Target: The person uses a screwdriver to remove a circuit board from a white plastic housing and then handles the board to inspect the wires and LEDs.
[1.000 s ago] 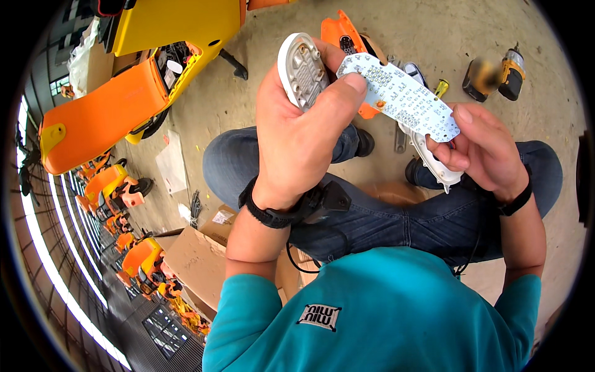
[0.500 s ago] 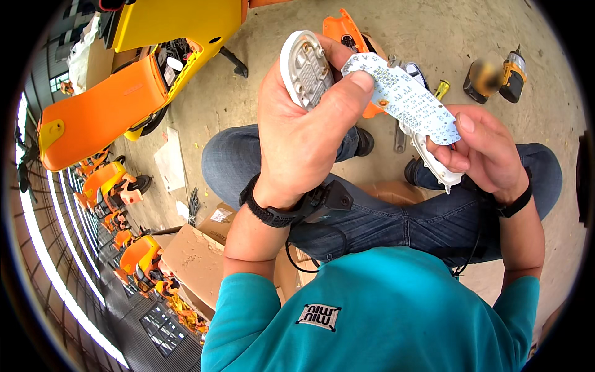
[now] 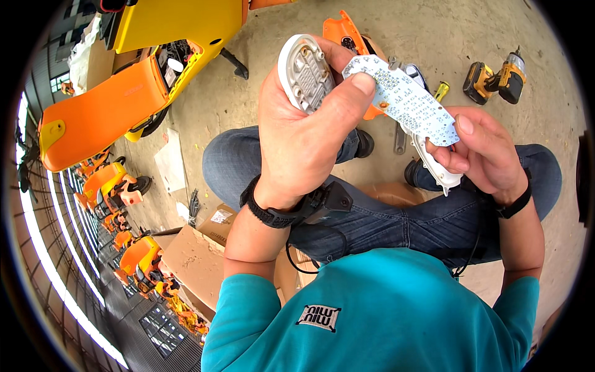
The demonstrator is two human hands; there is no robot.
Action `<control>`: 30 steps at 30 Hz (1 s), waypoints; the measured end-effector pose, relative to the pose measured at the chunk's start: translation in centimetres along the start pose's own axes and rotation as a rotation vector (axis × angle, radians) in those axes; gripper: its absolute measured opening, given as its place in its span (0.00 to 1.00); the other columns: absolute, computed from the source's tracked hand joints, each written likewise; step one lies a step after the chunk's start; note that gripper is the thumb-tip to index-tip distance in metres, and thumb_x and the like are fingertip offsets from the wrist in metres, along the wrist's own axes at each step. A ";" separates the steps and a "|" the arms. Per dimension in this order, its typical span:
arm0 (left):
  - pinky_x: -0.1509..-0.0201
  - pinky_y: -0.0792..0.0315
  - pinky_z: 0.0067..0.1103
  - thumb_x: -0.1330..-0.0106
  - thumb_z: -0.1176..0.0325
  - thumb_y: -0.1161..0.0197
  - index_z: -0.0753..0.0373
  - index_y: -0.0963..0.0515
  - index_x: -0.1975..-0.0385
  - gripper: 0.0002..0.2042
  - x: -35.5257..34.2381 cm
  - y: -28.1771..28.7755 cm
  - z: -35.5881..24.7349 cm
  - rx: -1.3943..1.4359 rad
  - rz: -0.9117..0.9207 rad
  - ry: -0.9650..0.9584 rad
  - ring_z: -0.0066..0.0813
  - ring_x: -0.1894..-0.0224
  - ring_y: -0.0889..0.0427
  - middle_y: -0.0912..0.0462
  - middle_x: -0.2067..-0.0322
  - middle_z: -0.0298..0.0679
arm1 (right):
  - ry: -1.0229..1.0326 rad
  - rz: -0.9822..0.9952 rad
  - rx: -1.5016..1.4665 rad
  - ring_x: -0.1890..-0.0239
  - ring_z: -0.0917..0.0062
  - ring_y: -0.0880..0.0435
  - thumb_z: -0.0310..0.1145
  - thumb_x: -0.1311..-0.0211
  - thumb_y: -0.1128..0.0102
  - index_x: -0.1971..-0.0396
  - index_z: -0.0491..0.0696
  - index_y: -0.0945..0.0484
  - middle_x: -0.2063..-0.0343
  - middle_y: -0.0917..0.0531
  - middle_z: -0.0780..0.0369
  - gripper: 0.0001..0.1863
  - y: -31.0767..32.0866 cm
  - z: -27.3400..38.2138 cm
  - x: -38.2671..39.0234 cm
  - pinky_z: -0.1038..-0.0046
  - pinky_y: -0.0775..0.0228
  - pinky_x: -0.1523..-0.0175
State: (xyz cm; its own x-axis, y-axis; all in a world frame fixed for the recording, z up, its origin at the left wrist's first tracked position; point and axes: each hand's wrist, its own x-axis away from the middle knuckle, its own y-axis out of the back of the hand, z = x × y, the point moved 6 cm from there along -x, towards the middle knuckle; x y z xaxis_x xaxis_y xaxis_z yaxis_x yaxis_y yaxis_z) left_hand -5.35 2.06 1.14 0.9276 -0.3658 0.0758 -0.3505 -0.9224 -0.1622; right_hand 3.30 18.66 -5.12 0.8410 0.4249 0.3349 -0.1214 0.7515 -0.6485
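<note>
A pale blue-white circuit board, long with angled ends and covered in tiny components, is held tilted above my lap. My left hand has its thumb pressed on the board's upper left end. The same hand also grips a white-rimmed grey housing with a ribbed inside. My right hand pinches the lower right end between thumb and fingers. A white plastic shell hangs beneath that end, partly behind the board, against the right fingers.
On the concrete floor ahead lie an orange cover, a wrench, a yellow-handled tool and a yellow-black cordless drill. A yellow-orange vehicle stands at the left, with cardboard boxes nearer me.
The grey housing in my left hand has tilted and shifted very slightly. Both hands keep their hold on the board, which stays almost in place.
</note>
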 end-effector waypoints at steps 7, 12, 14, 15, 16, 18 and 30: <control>0.70 0.34 0.13 0.42 0.76 0.39 0.66 0.28 0.67 0.06 -0.1 0.0 0.2 0.016 0.004 0.009 0.12 0.73 0.29 0.25 0.74 0.30 | -0.007 -0.007 -0.024 0.82 0.92 0.38 0.44 0.30 0.55 0.64 0.37 0.23 0.78 0.23 0.66 0.22 -0.1 0.0 0.0 0.88 0.48 0.78; 0.70 0.34 0.14 0.42 0.76 0.40 0.66 0.28 0.66 0.06 0.0 0.1 0.1 0.021 0.013 0.002 0.12 0.73 0.29 0.25 0.74 0.30 | -0.004 0.002 -0.011 0.82 0.92 0.38 0.44 0.31 0.54 0.64 0.37 0.23 0.78 0.23 0.66 0.22 -0.1 0.1 -0.1 0.88 0.48 0.78; 0.70 0.34 0.14 0.42 0.76 0.40 0.66 0.28 0.66 0.06 0.0 0.0 0.1 0.021 0.007 0.006 0.13 0.73 0.29 0.25 0.74 0.30 | 0.001 0.009 -0.006 0.82 0.92 0.38 0.45 0.31 0.54 0.64 0.38 0.22 0.78 0.24 0.66 0.22 -0.1 0.0 -0.1 0.88 0.48 0.78; 0.70 0.34 0.14 0.42 0.76 0.40 0.66 0.28 0.66 0.06 0.0 -0.1 0.0 0.020 0.003 0.007 0.13 0.73 0.29 0.25 0.74 0.30 | 0.001 0.011 -0.005 0.82 0.92 0.38 0.45 0.31 0.54 0.64 0.38 0.22 0.78 0.24 0.66 0.22 -0.1 0.0 -0.1 0.88 0.48 0.78; 0.70 0.34 0.14 0.42 0.76 0.40 0.66 0.28 0.66 0.06 0.0 -0.1 0.0 0.016 0.010 0.001 0.13 0.73 0.28 0.25 0.74 0.30 | 0.002 0.014 -0.005 0.82 0.92 0.38 0.45 0.31 0.54 0.64 0.38 0.22 0.78 0.24 0.66 0.22 -0.1 0.0 0.0 0.88 0.48 0.78; 0.70 0.34 0.14 0.42 0.76 0.40 0.66 0.28 0.67 0.06 -0.1 0.1 0.0 0.012 0.026 -0.010 0.13 0.73 0.28 0.24 0.74 0.31 | -0.001 0.007 -0.003 0.82 0.92 0.38 0.45 0.31 0.54 0.64 0.38 0.22 0.78 0.24 0.66 0.22 -0.1 0.0 -0.1 0.88 0.48 0.78; 0.70 0.34 0.14 0.42 0.76 0.41 0.66 0.28 0.66 0.06 -0.1 0.1 0.1 0.048 0.015 0.014 0.13 0.72 0.28 0.24 0.73 0.31 | -0.016 -0.012 -0.026 0.83 0.91 0.39 0.45 0.30 0.56 0.64 0.38 0.22 0.79 0.23 0.66 0.23 -0.2 0.0 -0.2 0.87 0.48 0.78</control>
State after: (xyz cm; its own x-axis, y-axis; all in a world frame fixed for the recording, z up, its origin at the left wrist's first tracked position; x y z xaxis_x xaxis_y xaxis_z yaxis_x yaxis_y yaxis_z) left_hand -5.48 2.00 1.02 0.9202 -0.3817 0.0870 -0.3576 -0.9100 -0.2099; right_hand 3.20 18.44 -5.09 0.8337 0.4239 0.3539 -0.0971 0.7435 -0.6617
